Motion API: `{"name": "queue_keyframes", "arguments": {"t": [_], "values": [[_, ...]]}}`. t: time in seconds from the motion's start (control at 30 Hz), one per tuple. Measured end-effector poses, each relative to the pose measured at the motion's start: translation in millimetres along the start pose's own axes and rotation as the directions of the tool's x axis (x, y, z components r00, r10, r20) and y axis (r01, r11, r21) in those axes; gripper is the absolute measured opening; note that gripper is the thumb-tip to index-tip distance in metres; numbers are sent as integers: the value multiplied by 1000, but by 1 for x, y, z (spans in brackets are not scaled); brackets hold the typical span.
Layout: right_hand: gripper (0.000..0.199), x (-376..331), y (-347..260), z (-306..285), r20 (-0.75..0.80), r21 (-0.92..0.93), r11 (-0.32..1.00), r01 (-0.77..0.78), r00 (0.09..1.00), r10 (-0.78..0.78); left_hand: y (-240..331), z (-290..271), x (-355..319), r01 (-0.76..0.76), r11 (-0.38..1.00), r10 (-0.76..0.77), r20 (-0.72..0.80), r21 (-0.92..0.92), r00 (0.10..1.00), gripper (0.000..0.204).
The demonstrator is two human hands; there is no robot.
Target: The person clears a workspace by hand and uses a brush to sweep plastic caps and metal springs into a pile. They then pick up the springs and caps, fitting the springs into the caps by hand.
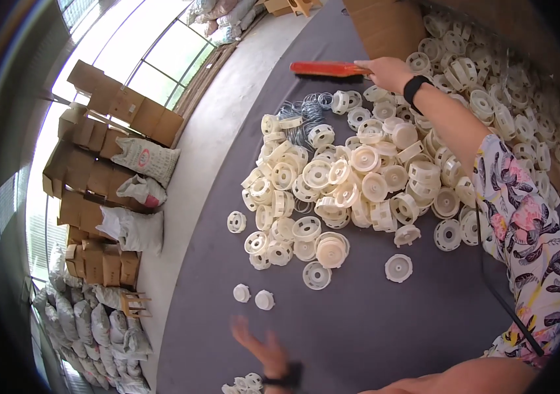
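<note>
So, the left hand (263, 348) is at the bottom middle, blurry, fingers spread with nothing in its grip, over the gray table (365, 322). Just above it in the frame sit two small white caps (252, 297). A big pile of off-white plastic parts (365, 159) fills the center, with some wire rings (307, 117) at its upper left edge. Well apart from the left, the right hand (388, 73) grips a red brush (323, 68) at upper center. Cardboard boxes (89, 171) stand far left.
</note>
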State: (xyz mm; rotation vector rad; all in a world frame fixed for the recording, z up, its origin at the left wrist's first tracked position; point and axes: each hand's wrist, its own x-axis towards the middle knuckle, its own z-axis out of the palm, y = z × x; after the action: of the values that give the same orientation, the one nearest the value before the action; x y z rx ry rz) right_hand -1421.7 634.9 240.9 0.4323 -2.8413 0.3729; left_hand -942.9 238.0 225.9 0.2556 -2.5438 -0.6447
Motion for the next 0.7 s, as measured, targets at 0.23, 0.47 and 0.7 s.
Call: {"name": "queue_keyframes", "arguments": {"t": [0.23,0.47,0.7], "values": [[47,7,-60,21,144,52,996,74,986,-81,-71,118,237,40,999,-36,155,-26,987,86],[52,-17,-61,9,335,170,951,260,892,-303,-55,168,242,99,978,-32,340,-182,940,93],[53,-77,-70,-45,438,225,833,506,711,-550,-6,128,172,-59,925,291,598,-376,747,88]]}}
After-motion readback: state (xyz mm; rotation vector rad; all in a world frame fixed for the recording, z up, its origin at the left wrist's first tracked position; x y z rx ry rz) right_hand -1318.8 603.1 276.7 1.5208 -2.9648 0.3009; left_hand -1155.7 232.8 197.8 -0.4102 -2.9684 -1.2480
